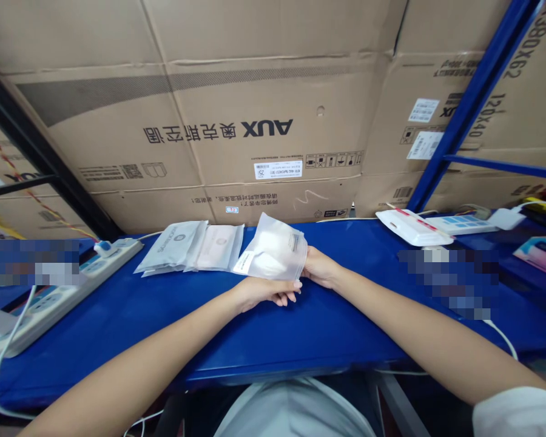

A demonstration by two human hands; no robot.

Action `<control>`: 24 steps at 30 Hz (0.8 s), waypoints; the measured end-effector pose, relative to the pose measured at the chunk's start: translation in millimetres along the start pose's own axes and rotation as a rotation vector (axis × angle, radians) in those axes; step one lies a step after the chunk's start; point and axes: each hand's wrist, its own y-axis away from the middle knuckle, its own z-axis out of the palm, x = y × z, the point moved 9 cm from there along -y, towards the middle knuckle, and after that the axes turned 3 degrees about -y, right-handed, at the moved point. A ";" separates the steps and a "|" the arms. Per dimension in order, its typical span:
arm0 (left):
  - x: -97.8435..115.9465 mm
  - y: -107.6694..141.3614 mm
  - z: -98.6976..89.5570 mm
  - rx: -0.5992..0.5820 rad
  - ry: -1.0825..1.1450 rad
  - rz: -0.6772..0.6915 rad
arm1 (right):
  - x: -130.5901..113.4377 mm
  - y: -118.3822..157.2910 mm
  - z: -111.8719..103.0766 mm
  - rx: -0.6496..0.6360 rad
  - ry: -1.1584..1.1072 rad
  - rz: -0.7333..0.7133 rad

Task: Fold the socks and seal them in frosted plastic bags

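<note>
A frosted plastic bag [275, 249] with a pale object inside and a small white label is tilted up above the blue table. My right hand [317, 267] grips its right edge, with the fingertips hidden behind it. My left hand [268, 290] is at the bag's lower edge, thumb stretched along it and fingers curled beneath, closed on the bag. To the left lie grey frosted packets [173, 246], stacked, and beside them a packet with pinkish contents [216, 247].
Large cardboard boxes [218, 91] stand behind the blue table [327, 340]. A long power strip [68, 297] lies at left. At right are a white case [414, 227], another power strip [468, 224] and a cable [503, 337]. Blue metal posts [473, 103] rise there.
</note>
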 end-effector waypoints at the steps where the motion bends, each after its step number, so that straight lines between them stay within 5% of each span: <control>1: 0.7 0.2 3.7 -0.051 -0.045 0.022 | -6.7 1.6 0.2 -0.003 0.060 -0.043; 4: 5.2 -2.5 -3.9 -0.074 -0.119 0.125 | -28.7 6.6 0.1 -0.028 0.213 -0.175; 7: 18.8 -4.1 -51.4 0.205 0.128 0.280 | -39.0 9.0 -2.7 -0.076 0.284 -0.199; 9: 18.8 -4.5 -74.3 0.281 0.404 0.267 | -40.0 9.4 -4.2 -0.111 0.335 -0.184; 14: 25.8 -3.0 -61.1 0.082 0.626 0.148 | -32.5 11.7 4.1 -0.221 0.405 -0.143; 18: 22.9 2.7 -54.7 0.226 0.441 0.177 | -26.6 10.4 1.2 -0.151 0.256 -0.102; 24: 18.9 -0.9 -45.5 0.240 0.359 0.219 | -11.7 8.8 6.6 -0.113 0.091 -0.051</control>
